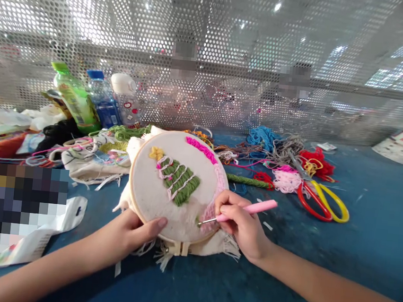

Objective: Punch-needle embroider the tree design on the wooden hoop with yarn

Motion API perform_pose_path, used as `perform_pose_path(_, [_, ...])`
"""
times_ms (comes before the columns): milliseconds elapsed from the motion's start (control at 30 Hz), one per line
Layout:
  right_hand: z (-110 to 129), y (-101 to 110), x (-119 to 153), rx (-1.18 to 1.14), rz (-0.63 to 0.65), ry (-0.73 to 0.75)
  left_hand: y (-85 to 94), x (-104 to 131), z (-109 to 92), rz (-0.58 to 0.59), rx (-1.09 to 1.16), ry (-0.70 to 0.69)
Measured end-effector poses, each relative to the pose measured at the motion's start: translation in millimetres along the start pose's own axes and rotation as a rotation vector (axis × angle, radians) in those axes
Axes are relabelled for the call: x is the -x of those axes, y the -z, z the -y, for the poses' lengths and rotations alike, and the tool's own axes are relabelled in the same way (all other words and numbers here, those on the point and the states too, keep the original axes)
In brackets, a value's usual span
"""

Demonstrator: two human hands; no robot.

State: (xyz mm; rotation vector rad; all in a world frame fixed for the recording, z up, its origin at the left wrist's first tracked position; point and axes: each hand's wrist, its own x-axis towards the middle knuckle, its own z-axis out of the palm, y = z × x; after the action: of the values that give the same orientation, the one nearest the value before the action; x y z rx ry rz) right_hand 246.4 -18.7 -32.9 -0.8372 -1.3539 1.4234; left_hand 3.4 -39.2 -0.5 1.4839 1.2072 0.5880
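Note:
My left hand (pixel 140 233) grips the lower left rim of a round wooden embroidery hoop (pixel 133 200), thumb on the front and the other fingers hidden behind. Cream cloth (pixel 141 181) is stretched in it, bearing a green yarn tree (pixel 180 182) with a yellow star (pixel 156 153). A band of magenta yarn (pixel 201 148) turns to pale pink down the right edge. Between the fingers of my right hand (pixel 241 221) is a pink-handled punch needle (pixel 262 206). Its metal tip meets the cloth near the lower right, by a small dark green spot (pixel 198 221).
Red-and-yellow-handled scissors (pixel 316 200) lie to the right, beside pale pink yarn (pixel 287 180) and red yarn (pixel 316 163). Blue yarn (pixel 262 138) sits behind. Bottles (pixel 76 98) stand at back left before a perforated metal panel (pixel 212 38). A white packet (pixel 32 239) is at left.

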Motion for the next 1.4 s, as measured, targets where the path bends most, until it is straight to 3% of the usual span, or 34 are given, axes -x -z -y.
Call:
perform_pose_path(267, [2, -4, 4, 0.255, 0.104, 0.044, 2.7, -1, 2, 0.101, -0.119, -0.149])
perform_pose_path(400, [1, -10, 4, 0.639, 0.282, 0.314, -5.5, 12, -3, 0.114, -0.392, -0.340])
perform_pose_path(467, [1, -12, 2, 0.682, 0.329, 0.348, -9.7, 18, -5, 0.135, -0.527, -0.387])
perform_pose_path(533, [1, -10, -1, 0.504, 0.299, 0.194, -10.7, 20, -5, 0.116, -0.540, -0.365])
perform_pose_path(633, [0, -4, -6, 0.152, 0.155, -0.037, -5.8, 13, 3, 0.063, -0.384, -0.249])
perform_pose_path(767, [-3, 3, -7, -0.009, 0.020, -0.055, 2.4, 2, 15, 0.072, -0.200, -0.126])
perform_pose_path(900, [-2, 3, -4, -0.021, 0.024, -0.057, 1.1, 0, 14, 0.009, -0.094, -0.071])
perform_pose_path(1000, [1, 1, -2, 0.030, 0.052, -0.049, -1.7, 2, 8, -0.052, -0.046, 0.075])
perform_pose_path(1100, [1, 1, -2, 0.043, 0.039, -0.040, -0.9, 2, 8, -0.033, -0.015, 0.167])
perform_pose_path(1267, [1, 3, -2, 0.059, 0.024, -0.033, 3.8, -2, 11, 0.030, -0.018, 0.144])
perform_pose_path(1400, [5, 2, 3, 0.274, 0.109, 0.083, 3.8, 0, 5, 0.008, -0.016, 0.100])
